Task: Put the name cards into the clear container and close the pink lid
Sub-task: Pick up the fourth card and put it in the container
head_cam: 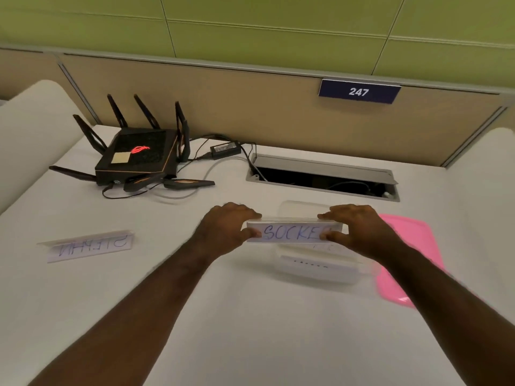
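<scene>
A folded white name card (289,232) with blue lettering is held by both ends, my left hand (231,227) on its left end and my right hand (359,229) on its right. The card hovers over the clear container (315,271), which sits open on the white desk and holds at least one card with dark writing. The pink lid (412,246) lies flat on the desk just right of the container, partly hidden by my right forearm. Another folded name card (89,246) stands on the desk at the left, its writing upside down.
A black router (139,160) with several antennas and its cables sits at the back left, beside a power adapter (224,148). An open cable hatch (323,176) is cut into the desk behind the container. A beige partition (250,107) with a "247" sign closes the back.
</scene>
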Demonstrator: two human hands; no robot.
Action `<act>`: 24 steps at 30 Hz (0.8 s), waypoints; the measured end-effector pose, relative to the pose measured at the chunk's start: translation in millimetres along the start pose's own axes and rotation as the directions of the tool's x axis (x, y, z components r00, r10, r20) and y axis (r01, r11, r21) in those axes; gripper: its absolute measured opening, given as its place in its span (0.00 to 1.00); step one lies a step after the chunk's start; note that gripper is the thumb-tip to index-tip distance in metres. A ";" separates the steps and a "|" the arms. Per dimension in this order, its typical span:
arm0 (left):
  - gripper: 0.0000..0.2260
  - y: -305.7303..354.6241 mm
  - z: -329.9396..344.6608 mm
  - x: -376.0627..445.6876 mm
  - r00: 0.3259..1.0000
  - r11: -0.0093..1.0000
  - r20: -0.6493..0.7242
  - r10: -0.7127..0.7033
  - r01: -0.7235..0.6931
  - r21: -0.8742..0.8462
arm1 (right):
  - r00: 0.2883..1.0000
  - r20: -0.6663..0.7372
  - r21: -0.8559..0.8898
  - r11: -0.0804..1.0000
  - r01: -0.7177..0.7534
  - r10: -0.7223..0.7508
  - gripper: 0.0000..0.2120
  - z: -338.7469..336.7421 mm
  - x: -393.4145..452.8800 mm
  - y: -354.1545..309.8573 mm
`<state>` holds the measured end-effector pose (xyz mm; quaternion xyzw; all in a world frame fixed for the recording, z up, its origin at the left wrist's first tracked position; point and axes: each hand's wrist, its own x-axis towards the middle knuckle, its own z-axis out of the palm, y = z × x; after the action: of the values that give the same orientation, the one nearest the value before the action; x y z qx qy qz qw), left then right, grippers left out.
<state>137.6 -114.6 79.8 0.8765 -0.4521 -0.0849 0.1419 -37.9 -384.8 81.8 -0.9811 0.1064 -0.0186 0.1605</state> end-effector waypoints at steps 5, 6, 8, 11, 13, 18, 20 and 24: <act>0.19 38.8 17.6 43.4 0.997 0.993 0.024 0.077 -0.078 0.083 | 0.990 0.008 0.017 0.990 -0.138 0.138 0.26 -2.0 -18.5 44.5; 0.19 45.0 22.5 50.6 0.996 0.989 0.034 0.080 -0.083 0.122 | 0.986 0.006 0.010 0.986 -0.164 0.164 0.26 0.6 -20.9 50.9; 0.19 54.4 33.4 62.8 0.996 0.977 0.035 0.077 -0.082 0.195 | 0.976 0.003 -0.042 0.976 -0.216 0.216 0.25 7.6 -24.6 59.3; 0.19 64.3 49.3 75.5 0.995 0.949 0.020 0.093 -0.095 0.302 | 0.972 0.007 -0.228 0.947 -0.227 0.234 0.24 17.4 -25.3 64.8; 0.19 69.3 58.2 80.0 0.993 0.922 0.027 0.114 -0.116 0.370 | 0.970 0.019 -0.314 0.923 -0.223 0.241 0.24 19.7 -23.6 66.1; 0.17 78.8 72.7 80.3 0.990 0.873 0.081 0.114 -0.139 0.467 | 0.971 0.029 -0.423 0.883 -0.204 0.239 0.22 26.5 -16.5 60.5; 0.14 83.3 77.8 78.3 0.992 0.848 0.099 0.084 -0.123 0.515 | 0.976 0.054 -0.499 0.852 -0.156 0.210 0.21 33.0 -13.0 54.6; 0.09 93.3 83.8 75.0 0.989 0.826 0.143 0.027 -0.102 0.555 | 0.970 0.113 -0.578 0.808 -0.112 0.215 0.17 43.3 -7.8 46.9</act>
<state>85.9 -241.6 29.4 0.8563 -0.4948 -0.0001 -0.1481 -52.0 -413.0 25.8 -0.9691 0.1771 0.1132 -0.1289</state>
